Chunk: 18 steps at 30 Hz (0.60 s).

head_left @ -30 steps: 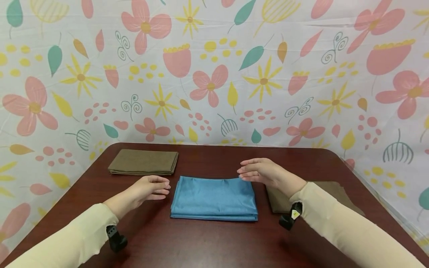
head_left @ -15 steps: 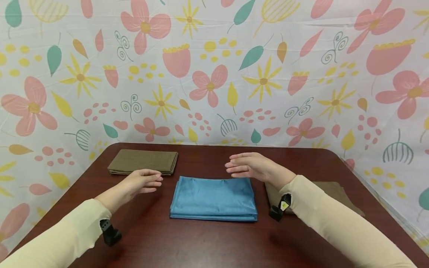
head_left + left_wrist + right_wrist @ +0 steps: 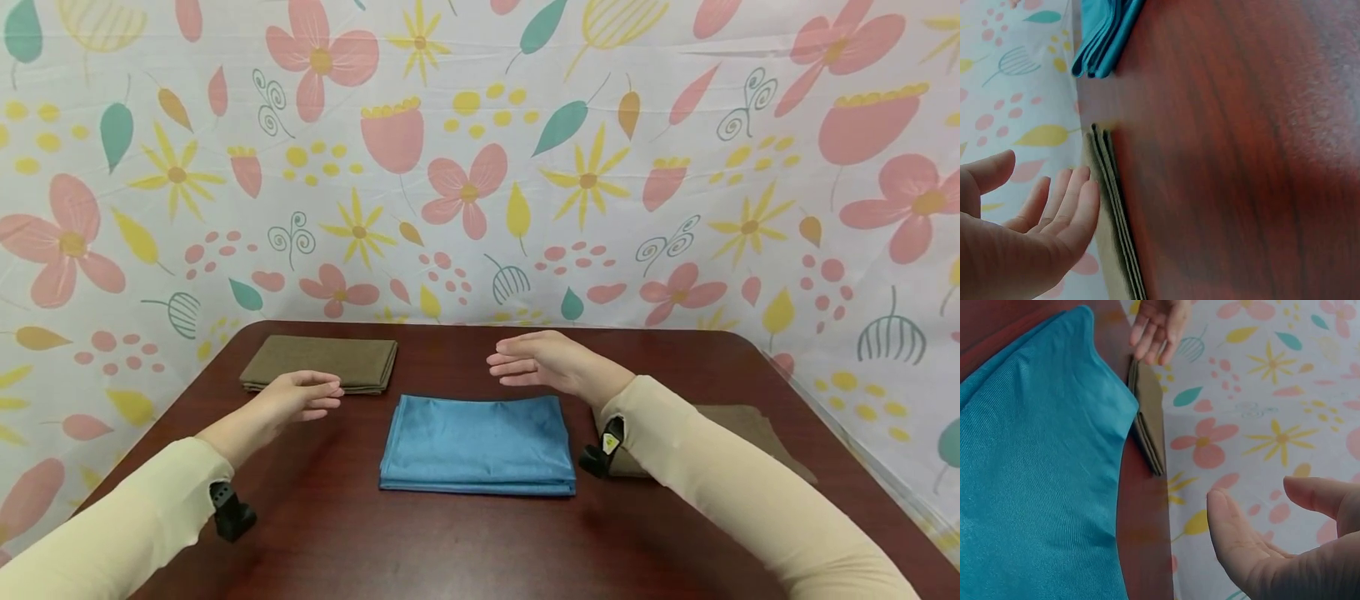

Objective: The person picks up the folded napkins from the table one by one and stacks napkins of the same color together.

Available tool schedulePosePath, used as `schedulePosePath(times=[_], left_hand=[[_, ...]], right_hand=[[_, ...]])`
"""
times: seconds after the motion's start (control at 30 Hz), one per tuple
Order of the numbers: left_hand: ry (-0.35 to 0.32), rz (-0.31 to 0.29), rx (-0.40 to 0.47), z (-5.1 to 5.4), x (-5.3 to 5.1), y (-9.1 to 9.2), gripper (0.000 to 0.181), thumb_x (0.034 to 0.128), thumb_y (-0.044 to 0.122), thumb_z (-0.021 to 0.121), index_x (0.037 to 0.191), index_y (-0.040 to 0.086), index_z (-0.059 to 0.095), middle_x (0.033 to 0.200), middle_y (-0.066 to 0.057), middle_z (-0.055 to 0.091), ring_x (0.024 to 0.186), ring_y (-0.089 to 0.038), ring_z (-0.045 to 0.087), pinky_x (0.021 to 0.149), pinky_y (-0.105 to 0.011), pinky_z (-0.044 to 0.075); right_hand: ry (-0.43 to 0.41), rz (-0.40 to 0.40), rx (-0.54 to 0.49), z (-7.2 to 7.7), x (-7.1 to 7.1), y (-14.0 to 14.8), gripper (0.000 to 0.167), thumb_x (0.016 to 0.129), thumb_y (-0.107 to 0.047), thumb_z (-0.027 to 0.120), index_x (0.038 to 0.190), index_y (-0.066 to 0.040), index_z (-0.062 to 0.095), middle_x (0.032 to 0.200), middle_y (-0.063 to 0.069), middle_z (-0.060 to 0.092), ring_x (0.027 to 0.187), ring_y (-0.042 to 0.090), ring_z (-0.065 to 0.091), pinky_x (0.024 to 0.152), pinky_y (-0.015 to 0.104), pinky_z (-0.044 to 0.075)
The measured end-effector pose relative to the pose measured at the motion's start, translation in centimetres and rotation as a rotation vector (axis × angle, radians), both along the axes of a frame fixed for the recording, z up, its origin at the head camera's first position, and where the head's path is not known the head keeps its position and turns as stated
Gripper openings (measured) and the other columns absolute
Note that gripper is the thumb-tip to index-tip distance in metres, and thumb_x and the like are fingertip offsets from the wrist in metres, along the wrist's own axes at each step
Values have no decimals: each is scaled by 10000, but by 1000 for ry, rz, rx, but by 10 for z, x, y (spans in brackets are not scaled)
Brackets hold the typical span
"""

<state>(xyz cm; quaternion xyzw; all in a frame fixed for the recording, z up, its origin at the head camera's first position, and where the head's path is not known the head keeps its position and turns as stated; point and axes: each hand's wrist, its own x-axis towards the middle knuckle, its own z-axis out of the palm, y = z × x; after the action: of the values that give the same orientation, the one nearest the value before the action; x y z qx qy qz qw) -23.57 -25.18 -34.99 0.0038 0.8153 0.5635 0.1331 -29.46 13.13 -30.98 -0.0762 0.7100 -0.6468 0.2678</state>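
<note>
A folded blue cloth (image 3: 477,446) lies flat in the middle of the table, its layered edge towards me. Beyond it at the left is a folded olive-brown cloth (image 3: 322,362). My left hand (image 3: 288,402) hovers near that brown cloth's front edge, fingers relaxed and holding nothing. Above the blue cloth's far right corner hangs my right hand (image 3: 558,364), fingers loosely extended, also holding nothing. Another brown cloth (image 3: 738,429) lies at the right, partly covered by my right forearm. In the left wrist view, the brown cloth (image 3: 1110,206) shows several stacked layers beside my fingers.
The dark red-brown wooden table (image 3: 450,550) has rounded far corners. Behind it hangs a white sheet (image 3: 480,108) printed with flowers and leaves. Black wrist cameras (image 3: 234,510) sit at both of my cream sleeves.
Both hands have drifted left and slightly away from me, the left towards the far brown cloth, the right over the blue cloth's far edge. The cloths stay where they were.
</note>
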Motion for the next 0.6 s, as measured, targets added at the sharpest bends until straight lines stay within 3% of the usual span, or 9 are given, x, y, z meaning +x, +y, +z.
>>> schedulePosePath(times=[0.27,0.6], left_hand=[[-7,-10,-24,12,-5,-12,590,1017,256,519,1460,-84,328,1362,-180,569,1109,-129,649,997,-348,511],[-25,-66,-15,15,-19,-41,668,1024,326,494,1520,-34,228,1518,-218,352,1224,-88,576,1082,-362,441]], right_hand=[[26,25,53,7,-4,-12,508,997,-171,544,1438,29,391,1411,243,500,1267,354,539,1051,446,465],[34,34,66,11,-9,-31,483,997,-181,546,1421,15,425,1394,225,524,1263,341,547,1043,430,476]])
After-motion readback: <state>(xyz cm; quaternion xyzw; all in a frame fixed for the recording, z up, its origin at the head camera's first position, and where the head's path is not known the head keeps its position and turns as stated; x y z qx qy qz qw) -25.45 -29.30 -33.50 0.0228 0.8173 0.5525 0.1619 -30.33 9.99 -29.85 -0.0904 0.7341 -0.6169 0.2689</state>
